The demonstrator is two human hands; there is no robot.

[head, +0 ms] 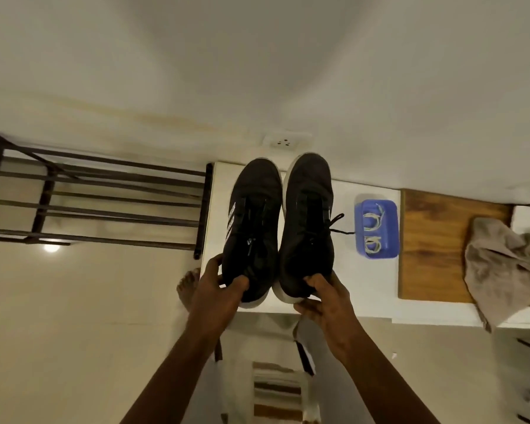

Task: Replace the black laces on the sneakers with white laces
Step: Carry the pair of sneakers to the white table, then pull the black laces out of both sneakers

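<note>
My left hand (218,289) and right hand (325,298), nearest the lens, each gripped a heel: the black fabric, white-soled left sneaker (251,221) and its matching right sneaker (306,221). I judged this grip served to square the pair side by side, toes to the wall, on the small white table (364,286). The thin black laces (334,223) were threaded and tied, one bow trailing toward the rectangular blue plastic tub (392,209) just beside, which held the coiled white laces (371,216).

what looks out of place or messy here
The black lace of the right sneaker, held by the right hand, straggles loose toward the blue tub; a crumpled cloth droops off the wooden board.
</note>
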